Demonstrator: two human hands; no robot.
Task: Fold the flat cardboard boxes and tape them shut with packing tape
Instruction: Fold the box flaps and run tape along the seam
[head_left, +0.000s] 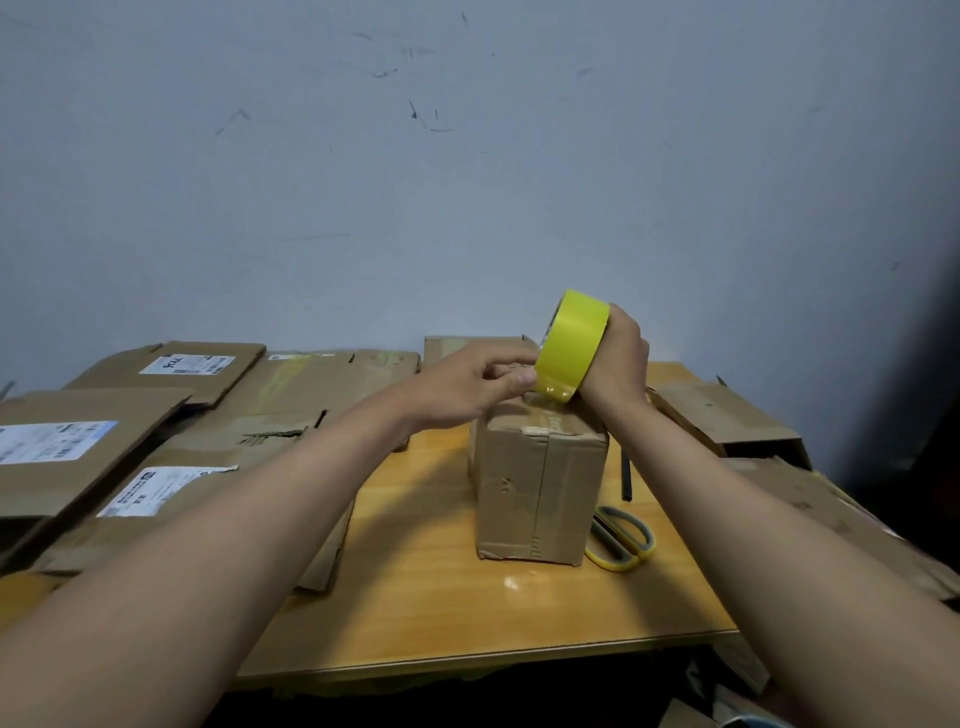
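Fingers (524, 375) of my left hand (467, 387) pinched the tape's free end, right hand (621, 353) gripped the yellow roll (571, 345) over the folded box (540, 483) mid-desk (415, 597). Top seam barely started, I reckoned; flat boxes (171, 457) and scissors (621, 540) waited alongside.

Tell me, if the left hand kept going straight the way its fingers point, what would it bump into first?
Most likely the yellow tape roll: the left hand points right, fingers already at its loose end.
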